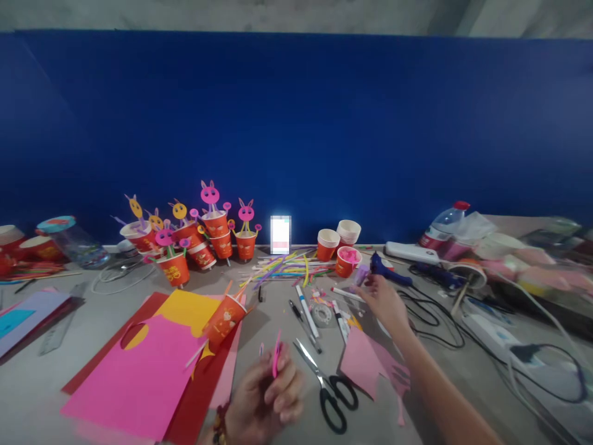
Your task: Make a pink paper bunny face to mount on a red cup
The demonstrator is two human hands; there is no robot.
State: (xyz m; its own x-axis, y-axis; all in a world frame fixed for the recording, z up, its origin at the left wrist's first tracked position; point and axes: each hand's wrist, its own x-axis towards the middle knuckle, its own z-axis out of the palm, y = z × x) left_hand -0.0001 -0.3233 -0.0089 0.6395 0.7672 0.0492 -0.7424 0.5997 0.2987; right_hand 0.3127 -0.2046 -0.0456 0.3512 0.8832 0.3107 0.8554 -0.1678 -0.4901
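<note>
Near the bottom middle my left hand [271, 389] is closed around a small pink paper cutout [277, 355], seen nearly edge-on above the fingers. My right hand [385, 303] is stretched out to the right, its fingertips closed at a small blurred purple item [360, 275] whose kind I cannot make out. Right behind these fingers lies a blue glue gun [389, 271]. Black-handled scissors [327, 384] lie open between my forearms, beside a cut pink paper sheet [364, 364]. An orange paper cup [225, 321] with sticks through it rests tilted on the coloured sheets.
Pink [134, 383] and yellow paper lie at left. Several decorated cups [215, 232] stand behind. Pipe cleaners [287, 266], markers [306, 311] and a tape ring [321, 314] fill the middle. Stacked cups [328, 245], cables [435, 321], a power strip [491, 334] and a bottle [442, 225] are at right.
</note>
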